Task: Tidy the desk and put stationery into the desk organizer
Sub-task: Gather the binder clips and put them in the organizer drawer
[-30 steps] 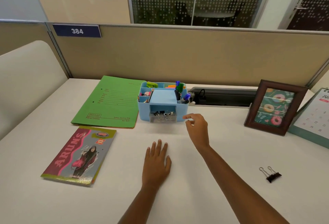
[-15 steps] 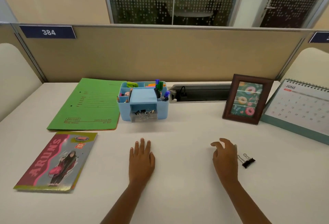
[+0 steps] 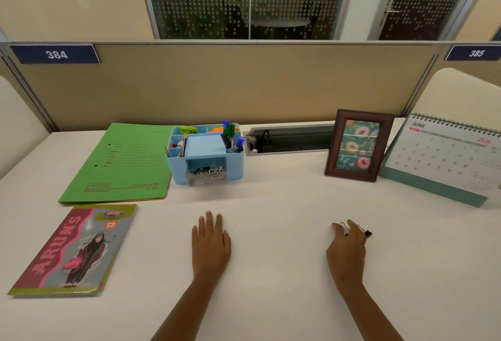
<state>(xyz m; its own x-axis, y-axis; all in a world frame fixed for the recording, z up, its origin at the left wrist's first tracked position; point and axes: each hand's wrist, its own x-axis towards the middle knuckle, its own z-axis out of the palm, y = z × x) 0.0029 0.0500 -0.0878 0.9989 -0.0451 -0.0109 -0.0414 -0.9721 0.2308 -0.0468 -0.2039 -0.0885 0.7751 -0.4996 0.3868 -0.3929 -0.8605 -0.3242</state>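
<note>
Resting flat near the front of the worktop (image 3: 271, 273), the left hand (image 3: 210, 243) has its fingers straight and close together, its grip released and holding nothing. Well apart to its right, the right hand (image 3: 347, 251) curls its fingers over a black clip (image 3: 368, 232) that lies on the worktop. The grip is grasping the clip, whose body peeks out past the fingers and whose wire handles show by the thumb.

At the far left a book (image 3: 73, 248) titled ARUN'S lies flat, cover up. Just behind it lies a green folder (image 3: 122, 161), its right edge beside the blue organizer (image 3: 235, 167). The organizer's clear front drawer (image 3: 207, 176) holds more clips, and pens (image 3: 230, 134) stand in its rear right compartment.

Right of the organizer, a grey cable tray (image 3: 290, 140) runs along the back of the worktop. Further right, a brown frame (image 3: 357, 145) stands upright with a doughnut picture, and beside it a calendar (image 3: 444, 159) shows JUNE.

Behind everything runs a beige partition (image 3: 217, 85) bearing plates marked 384 (image 3: 55, 54) and 385 (image 3: 476, 53), with dotted glass (image 3: 244, 10) above.
</note>
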